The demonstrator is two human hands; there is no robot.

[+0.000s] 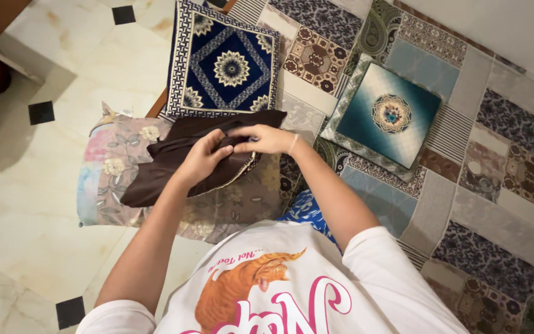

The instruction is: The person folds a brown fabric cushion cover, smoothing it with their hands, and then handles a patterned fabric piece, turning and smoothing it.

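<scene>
Gripping a dark brown cushion cover [180, 158], both hands meet near its right end, above a floral pillow [112, 179] that lies partly on the pale marble floor [26, 204] and partly against the patchwork bedspread [465, 204]. The left hand [204, 158] is curled shut around a fold of the brown cloth, fingers wrapped over its upper layer. The right hand [264, 139] pinches the same cloth just beside it, its fingertips closed on the edge where a pale trim shows along the cover's opening. The two hands are almost touching.

The cover looks flat and limp; whether anything is inside it cannot be told from this view, since the opening is hidden under the hands. It drapes across the top of the floral pillow, its left end hanging over the pillow's middle and its upper edge reaching a dark blue cushion [224, 59] with a star-like flower at its centre. That blue cushion lies on the bedspread just beyond the cover. A teal cushion [390, 114] with a round medallion lies further right on the bedspread, well apart from the hands.

A thin bracelet [293, 143] sits on the right wrist. The person wears a white shirt [316, 284] with an orange cat printed on it. Small black tiles [41, 112] mark the corners of the floor slabs.
</scene>
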